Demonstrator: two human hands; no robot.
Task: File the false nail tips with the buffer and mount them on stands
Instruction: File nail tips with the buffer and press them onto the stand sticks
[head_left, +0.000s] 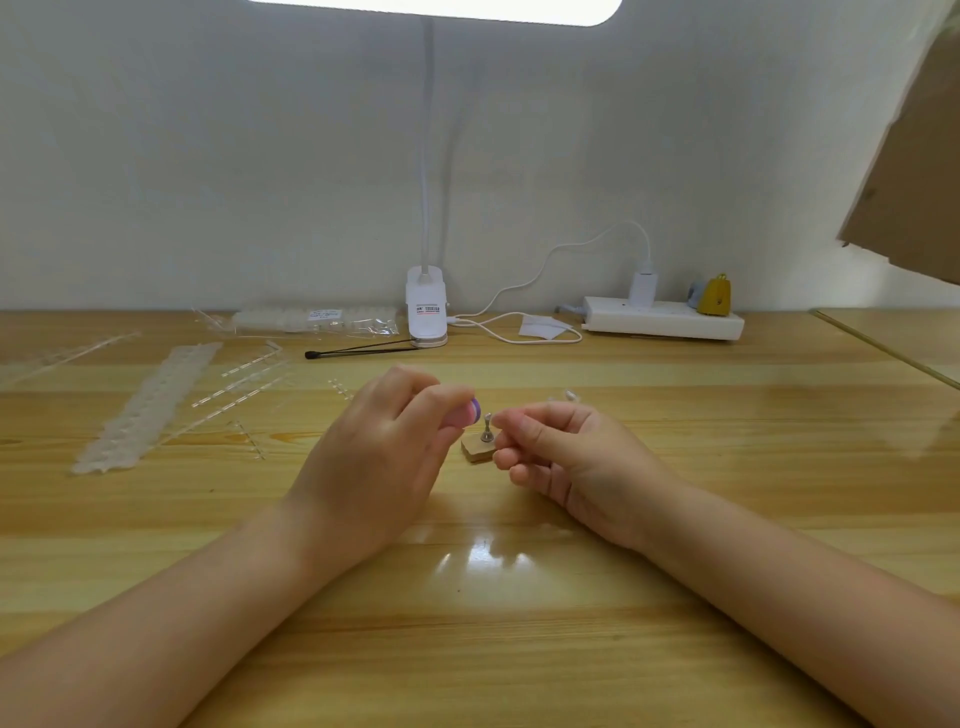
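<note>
From the head camera, two bare forearms reach over a wooden table (675, 545) and meet near its middle. The left hand (384, 447) has its fingers curled around one pink and purple buffer (464, 414), of which only the rounded end shows past the fingertips. The right hand (561, 452) has thumb and forefinger pinched together right beside the top of one small metal stand (487, 428); whether a nail tip sits in that pinch is too small to tell. The stand is upright on one small tan block (478, 451), between the two hands.

Two clear nail tips (563, 397) seem to lie on the table just behind the right hand. To the left lie one long strip of clear tips (150, 408) and several bare clear plastic strips (244, 384). At the back stand one clip lamp (426, 306), one bag of tips (317, 319), one white power strip (665, 318) with one plugged charger (643, 287), and one black stick (358, 351).
</note>
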